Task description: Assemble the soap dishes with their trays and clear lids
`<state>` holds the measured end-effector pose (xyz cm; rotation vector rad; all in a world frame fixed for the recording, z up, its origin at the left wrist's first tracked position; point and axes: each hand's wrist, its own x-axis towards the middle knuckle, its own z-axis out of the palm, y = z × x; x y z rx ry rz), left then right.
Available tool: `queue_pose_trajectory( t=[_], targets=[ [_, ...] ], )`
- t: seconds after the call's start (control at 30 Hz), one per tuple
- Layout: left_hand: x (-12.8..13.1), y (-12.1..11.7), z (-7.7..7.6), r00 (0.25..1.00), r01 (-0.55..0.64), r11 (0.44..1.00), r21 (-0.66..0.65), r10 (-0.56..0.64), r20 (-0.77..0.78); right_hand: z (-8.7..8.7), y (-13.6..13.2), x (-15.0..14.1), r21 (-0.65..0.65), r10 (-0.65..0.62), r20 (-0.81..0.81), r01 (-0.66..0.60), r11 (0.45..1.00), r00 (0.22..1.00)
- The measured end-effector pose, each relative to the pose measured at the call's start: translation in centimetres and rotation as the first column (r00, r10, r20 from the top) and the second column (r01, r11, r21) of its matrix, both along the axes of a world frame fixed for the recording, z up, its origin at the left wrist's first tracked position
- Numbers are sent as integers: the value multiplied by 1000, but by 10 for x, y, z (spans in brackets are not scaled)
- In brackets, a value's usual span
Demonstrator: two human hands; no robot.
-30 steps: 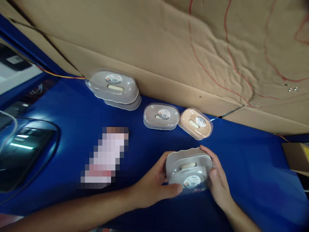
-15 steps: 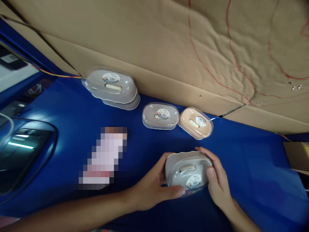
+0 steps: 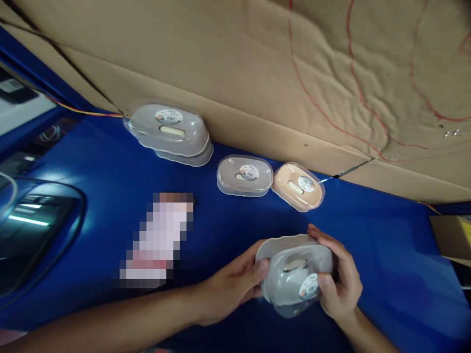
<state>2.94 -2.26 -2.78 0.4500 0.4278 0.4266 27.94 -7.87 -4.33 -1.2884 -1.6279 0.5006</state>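
Between my two hands is a grey oval soap box (image 3: 285, 274) with a clear lid and a round sticker, held tilted above the blue surface. My left hand (image 3: 241, 279) grips its left end, the thumb lying on the lid's edge and the fingers partly hidden behind. Around the right end curls my right hand (image 3: 342, 279), its thumb pressing the lid beside the sticker. Farther back lie a single grey soap box (image 3: 230, 182) and a peach soap box (image 3: 312, 196), their ends touching. Left of them sits a stack of larger grey boxes (image 3: 147, 132) under a clear lid.
A tall brown cardboard panel (image 3: 221, 59) stands along the back of the blue surface (image 3: 206, 235). On the left are a pixelated flat item (image 3: 158, 240), a dark glossy device (image 3: 40, 235) and a black cable (image 3: 83, 211). An open cardboard box (image 3: 449, 238) is at the right edge.
The held soap box has shifted slightly right and turned, its front dipping lower. My left thumb has moved up to the lid's left end; my right thumb has come down near the sticker.
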Motion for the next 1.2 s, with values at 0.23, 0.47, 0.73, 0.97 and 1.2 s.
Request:
queue_pose_trajectory(
  t=[0.23, 0.47, 0.73, 0.97, 1.2],
  targets=[
    [-3, -8, -9, 996, 47, 993, 110, -39, -75, 1, -1, 0, -45, -9, 100, 14, 999, 995],
    [-5, -6, -4, 990, 54, 984, 172, -30, -141, 3, 1, -6, -89, -12, 166, 27, 996, 986],
    [-1, -12, -15, 998, 20, 999, 41, -18, -62, 1, 1, -10, -146, -46, 141, 67, 987, 989],
    [1, -12, -12, 998, -21, 1000, 8, 21, -61, -3, 2, -6, -127, -31, 109, 45, 991, 994],
    [2, -9, -4, 999, -35, 993, 115, 30, 45, 0, 1, -6, -15, -62, 138, 65, 998, 988]
  ],
)
